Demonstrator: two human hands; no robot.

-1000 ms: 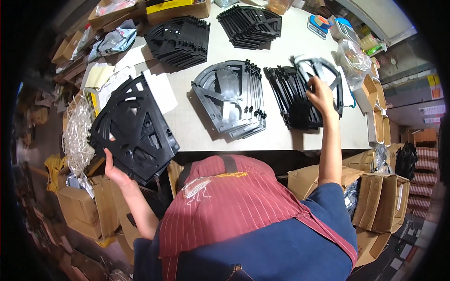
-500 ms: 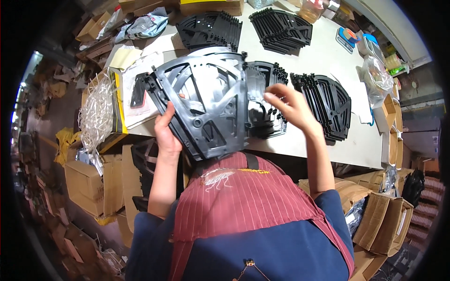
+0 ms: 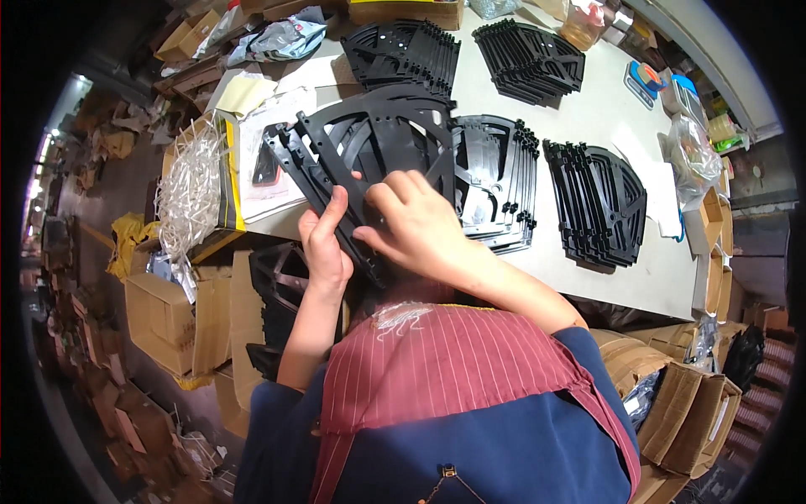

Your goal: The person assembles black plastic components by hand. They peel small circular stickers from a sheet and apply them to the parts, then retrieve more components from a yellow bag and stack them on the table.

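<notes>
My left hand [image 3: 326, 244] grips a few fan-shaped black plastic frames [image 3: 411, 126] by their left edge, with the thumb in front. They are held tilted above my apron at the table's near edge, and slightly fanned apart on the left. Across the lower front of these frames lies my right hand [image 3: 416, 223], its fingers curled and the thumb towards my left hand. Whatever its fingertips pinch is hidden. Just right of the held frames, a stack of similar black frames [image 3: 495, 151] stands on the table.
More black frame stacks sit at the back left [image 3: 399, 50], back right [image 3: 533, 59] and right [image 3: 600, 202] of the white table [image 3: 579, 118]. White shredded strips [image 3: 189, 189] fill a box at left. Cardboard boxes [image 3: 164, 319] flank me below. Small scales [image 3: 645, 80] lie far right.
My right hand has come from the right over to the front of the held frames. The frames have turned, their face now darker, and spread apart at the left edge.
</notes>
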